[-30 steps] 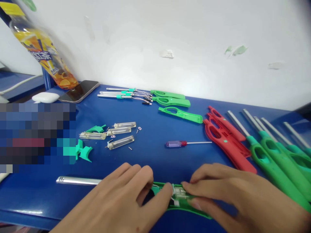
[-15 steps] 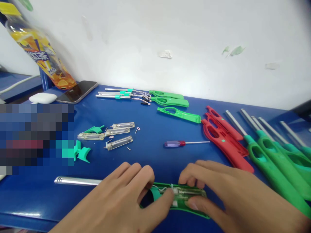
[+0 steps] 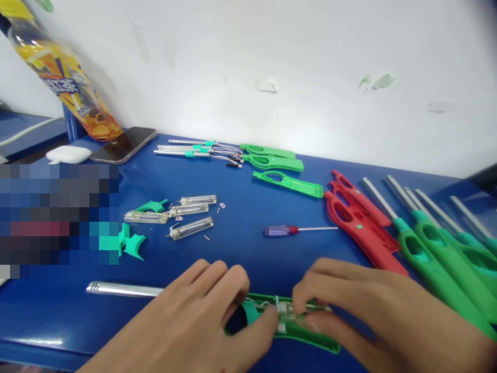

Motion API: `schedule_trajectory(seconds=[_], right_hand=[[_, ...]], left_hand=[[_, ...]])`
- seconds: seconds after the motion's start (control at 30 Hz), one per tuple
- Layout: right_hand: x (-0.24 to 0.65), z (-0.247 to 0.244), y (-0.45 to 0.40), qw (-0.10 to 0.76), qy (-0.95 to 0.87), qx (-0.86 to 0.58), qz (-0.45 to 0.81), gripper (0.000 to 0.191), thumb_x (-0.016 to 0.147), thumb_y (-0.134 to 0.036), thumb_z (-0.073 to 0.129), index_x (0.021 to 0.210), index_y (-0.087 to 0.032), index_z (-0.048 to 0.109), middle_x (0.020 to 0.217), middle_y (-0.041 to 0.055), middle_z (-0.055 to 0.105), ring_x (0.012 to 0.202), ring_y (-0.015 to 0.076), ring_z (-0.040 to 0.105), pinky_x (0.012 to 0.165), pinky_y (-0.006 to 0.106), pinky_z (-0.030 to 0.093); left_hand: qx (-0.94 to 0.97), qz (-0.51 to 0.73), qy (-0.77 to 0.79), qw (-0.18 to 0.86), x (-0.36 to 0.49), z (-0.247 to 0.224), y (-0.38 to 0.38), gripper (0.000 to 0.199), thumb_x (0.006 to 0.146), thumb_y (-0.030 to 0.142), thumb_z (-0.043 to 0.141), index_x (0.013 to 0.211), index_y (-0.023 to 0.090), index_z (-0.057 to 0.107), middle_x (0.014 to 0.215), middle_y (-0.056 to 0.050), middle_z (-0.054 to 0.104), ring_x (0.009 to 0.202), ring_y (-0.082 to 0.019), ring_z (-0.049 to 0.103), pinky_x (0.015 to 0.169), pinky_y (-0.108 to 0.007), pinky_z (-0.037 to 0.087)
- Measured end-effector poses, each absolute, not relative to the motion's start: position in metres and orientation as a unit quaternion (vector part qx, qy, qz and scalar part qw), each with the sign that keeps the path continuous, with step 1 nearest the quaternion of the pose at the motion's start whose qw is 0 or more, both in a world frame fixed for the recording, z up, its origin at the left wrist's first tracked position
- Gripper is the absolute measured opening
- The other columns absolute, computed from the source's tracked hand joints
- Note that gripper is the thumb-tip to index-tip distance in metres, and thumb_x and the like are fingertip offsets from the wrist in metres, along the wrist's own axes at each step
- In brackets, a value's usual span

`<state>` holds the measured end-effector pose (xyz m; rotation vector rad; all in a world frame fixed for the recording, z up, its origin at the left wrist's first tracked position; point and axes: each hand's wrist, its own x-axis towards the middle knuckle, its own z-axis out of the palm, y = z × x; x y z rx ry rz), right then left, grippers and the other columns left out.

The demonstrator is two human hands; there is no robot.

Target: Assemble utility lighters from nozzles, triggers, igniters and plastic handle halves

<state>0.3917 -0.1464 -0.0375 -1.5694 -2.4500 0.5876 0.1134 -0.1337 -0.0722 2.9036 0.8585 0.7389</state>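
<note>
In front of me lies an opened green lighter shell (image 3: 324, 342), its metal tube (image 3: 124, 289) pointing left. My left hand (image 3: 205, 316) grips the shell near a teal trigger (image 3: 250, 311), with its thumb pressing on the parts inside. White wires (image 3: 264, 303) run past that thumb. A clear fuel tank (image 3: 286, 307) sits in the handle half, pinched between the thumb and fingers of my right hand (image 3: 345, 305). Part of the tank is hidden under those fingers, so I cannot tell how fully it is seated.
Several clear tanks (image 3: 192, 228), screws and teal triggers (image 3: 134, 245) lie left of centre. A screwdriver (image 3: 281, 230) rests ahead. Red shells (image 3: 365, 238) and green lighters (image 3: 430, 274) are at right. Green shells (image 3: 287, 184) and metal tubes (image 3: 182, 152) lie by the wall; a bottle (image 3: 66, 77) stands far left.
My right fingers have shifted slightly and closed in over the fuel tank, covering more of it. My left hand stays almost in place on the shell.
</note>
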Motion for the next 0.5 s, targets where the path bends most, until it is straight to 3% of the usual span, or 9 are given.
schedule_trajectory(seconds=[0.17,0.5], right_hand=[[0.387,-0.025,-0.136,0.050,-0.795,-0.519,0.310,0.033,0.098,0.000,0.072,0.087,-0.031,0.079,0.091,-0.0066,0.078,0.077,0.0131,0.077,0.073,0.024,0.054],[0.383,-0.017,-0.127,0.028,-0.779,-0.537,0.322,0.033,0.091,0.002,0.076,0.082,-0.030,0.080,0.086,-0.0082,0.079,0.077,0.0133,0.075,0.072,0.026,0.050]], left_hand=[[0.924,0.262,0.279,-0.004,0.116,-0.074,-0.134,0.056,0.131,0.022,0.018,0.134,0.032,0.073,0.097,-0.001,0.050,0.087,-0.024,0.047,0.076,-0.037,0.036],[0.934,0.244,0.260,0.007,0.111,-0.071,-0.131,0.049,0.131,0.019,0.023,0.129,0.027,0.072,0.103,0.000,0.059,0.088,-0.021,0.050,0.078,-0.035,0.040]])
